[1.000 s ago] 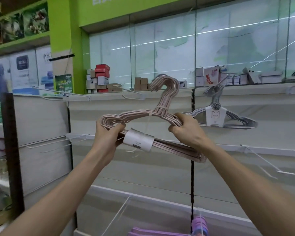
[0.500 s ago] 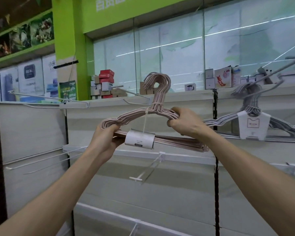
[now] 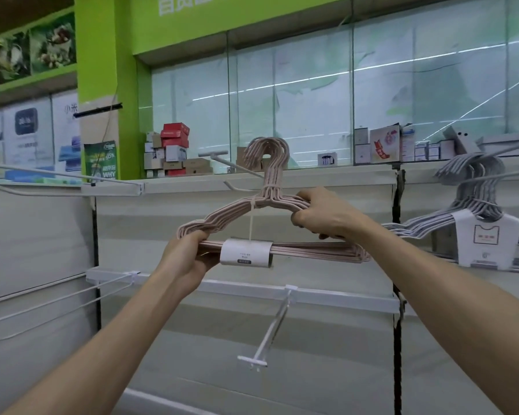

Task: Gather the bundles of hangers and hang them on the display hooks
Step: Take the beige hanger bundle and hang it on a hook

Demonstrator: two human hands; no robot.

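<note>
A shop wall of pale display panels (image 3: 327,205) stands under a green fascia, with small boxes (image 3: 174,151) stacked on the ledge at 11 o'clock. Both hands grasp a tied bundle of pink hangers (image 3: 270,202) at the centre: the left hand (image 3: 189,259) curls around its left shoulder and bottom bar, the right hand (image 3: 321,212) clenches the right shoulder. Its hooks rise beside a white display hook (image 3: 231,166) at 12 o'clock; whether they touch is unclear. A bundle of grey hangers (image 3: 474,205) hangs at 3 o'clock, and another white peg (image 3: 270,330) juts out at 6 o'clock.
</note>
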